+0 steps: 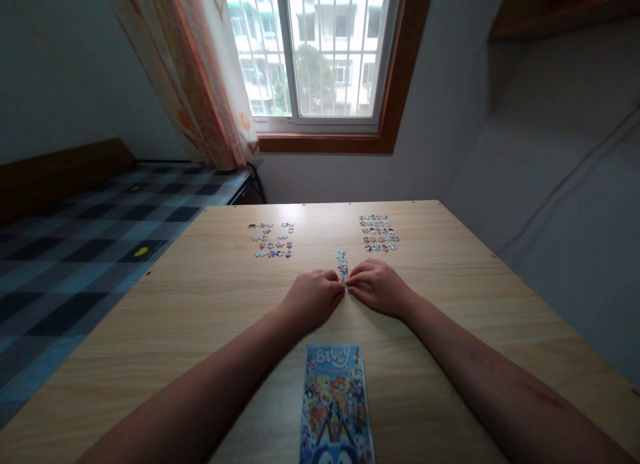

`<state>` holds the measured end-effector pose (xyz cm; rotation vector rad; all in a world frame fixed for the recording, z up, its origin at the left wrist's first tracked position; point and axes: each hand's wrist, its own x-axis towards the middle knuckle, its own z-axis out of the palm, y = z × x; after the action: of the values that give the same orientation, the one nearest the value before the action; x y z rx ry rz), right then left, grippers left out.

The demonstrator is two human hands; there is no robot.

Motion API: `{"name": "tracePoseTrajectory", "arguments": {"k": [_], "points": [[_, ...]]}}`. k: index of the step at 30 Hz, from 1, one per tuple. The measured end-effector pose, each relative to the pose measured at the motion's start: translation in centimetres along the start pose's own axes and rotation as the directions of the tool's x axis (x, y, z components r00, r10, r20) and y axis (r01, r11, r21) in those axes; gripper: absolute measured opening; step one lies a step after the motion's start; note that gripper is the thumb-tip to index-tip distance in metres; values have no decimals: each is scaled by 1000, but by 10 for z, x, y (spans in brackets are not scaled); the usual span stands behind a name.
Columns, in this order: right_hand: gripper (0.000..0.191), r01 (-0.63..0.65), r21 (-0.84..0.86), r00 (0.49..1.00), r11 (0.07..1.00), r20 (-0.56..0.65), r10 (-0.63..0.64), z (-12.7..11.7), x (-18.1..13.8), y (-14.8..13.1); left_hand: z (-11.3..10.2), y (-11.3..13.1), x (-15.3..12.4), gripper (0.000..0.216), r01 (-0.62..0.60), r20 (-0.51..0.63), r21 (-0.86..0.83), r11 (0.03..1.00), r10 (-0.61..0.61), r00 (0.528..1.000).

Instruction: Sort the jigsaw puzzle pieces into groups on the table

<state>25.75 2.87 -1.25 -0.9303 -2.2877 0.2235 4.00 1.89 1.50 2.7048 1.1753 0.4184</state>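
A narrow strip of joined jigsaw puzzle pieces [343, 264] runs away from me on the wooden table [210, 344]. At its near end, my left hand [315, 294] pinches a puzzle piece from the left, its fingers curled together. My right hand [377, 286] meets it from the right, fingertips closed on the same end of the strip. The fingertips of both hands nearly touch and hide most of the piece between them. Between my forearms lies a picture sheet [336, 404] with a crowd of cartoon characters and the word "Bluey" on top.
Loose puzzle pieces [273, 245] are spread in a loose group at the far left of the table. Tighter rows of pieces [379, 232] lie at the far right. A bed [100, 231] with a checked cover stands left, below a curtain [200, 84] and window [330, 57].
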Motion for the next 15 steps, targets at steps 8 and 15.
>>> {"name": "tracePoseTrajectory", "arguments": {"k": [8, 15], "points": [[8, -2, 2, 1000, 1000, 6, 2, 0, -1, 1, 0, 0, 1, 29, -41, 19, 75, 996, 39, 999], [14, 4, 29, 1000, 1000, -9, -4, 2, -1, 4, 1, -1, 2, 28, -11, -10, 34, 999, 11, 1000]]}}
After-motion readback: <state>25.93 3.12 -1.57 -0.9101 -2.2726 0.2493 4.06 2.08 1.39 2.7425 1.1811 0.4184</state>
